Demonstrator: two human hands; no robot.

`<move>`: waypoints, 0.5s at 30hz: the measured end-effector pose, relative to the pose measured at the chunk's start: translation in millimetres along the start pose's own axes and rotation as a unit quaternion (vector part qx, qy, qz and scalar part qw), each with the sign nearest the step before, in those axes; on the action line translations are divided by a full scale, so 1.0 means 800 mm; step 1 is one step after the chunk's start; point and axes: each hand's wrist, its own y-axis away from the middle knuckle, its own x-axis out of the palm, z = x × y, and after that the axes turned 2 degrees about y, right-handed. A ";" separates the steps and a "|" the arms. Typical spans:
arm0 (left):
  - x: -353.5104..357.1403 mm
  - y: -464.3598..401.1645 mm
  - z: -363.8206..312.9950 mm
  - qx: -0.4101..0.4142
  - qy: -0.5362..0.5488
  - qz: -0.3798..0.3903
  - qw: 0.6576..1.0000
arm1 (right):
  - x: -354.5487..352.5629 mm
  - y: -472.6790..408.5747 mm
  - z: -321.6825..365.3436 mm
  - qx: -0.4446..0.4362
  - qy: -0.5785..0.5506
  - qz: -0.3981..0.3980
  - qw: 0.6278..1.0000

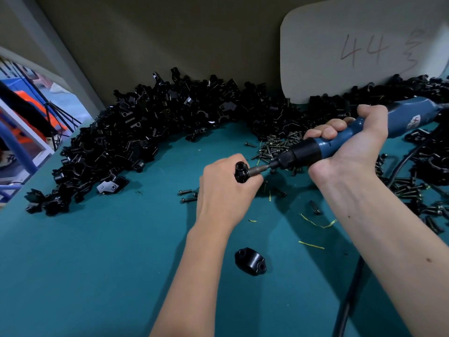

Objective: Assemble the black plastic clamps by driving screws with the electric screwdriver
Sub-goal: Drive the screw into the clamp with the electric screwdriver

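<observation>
The left hand (224, 190) grips a black clamp (241, 172); the right hand (349, 144) holds the blue screwdriver (340, 139), its bit against the clamp's right side. Beyond lie screws (277, 147) and a clamp heap (145, 132) (loose, no bins). Nearer, one clamp half (250, 261) sits on the green table (97, 263).

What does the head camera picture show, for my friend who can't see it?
A person's right hand holds a blue electric screwdriver, its tip pressed into a black clamp gripped by the left hand. A big pile of black clamps and loose screws lie on the teal table.
</observation>
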 end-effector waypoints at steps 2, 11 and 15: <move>0.001 0.000 -0.004 0.017 -0.009 -0.025 0.999 | 0.000 0.000 0.000 0.000 -0.008 -0.001 1.000; -0.004 0.001 0.001 0.074 -0.014 -0.008 0.997 | -0.003 0.001 -0.003 0.008 -0.008 -0.007 1.000; -0.001 0.001 0.006 0.052 0.004 -0.013 0.999 | -0.002 0.002 -0.005 0.006 -0.004 -0.007 1.000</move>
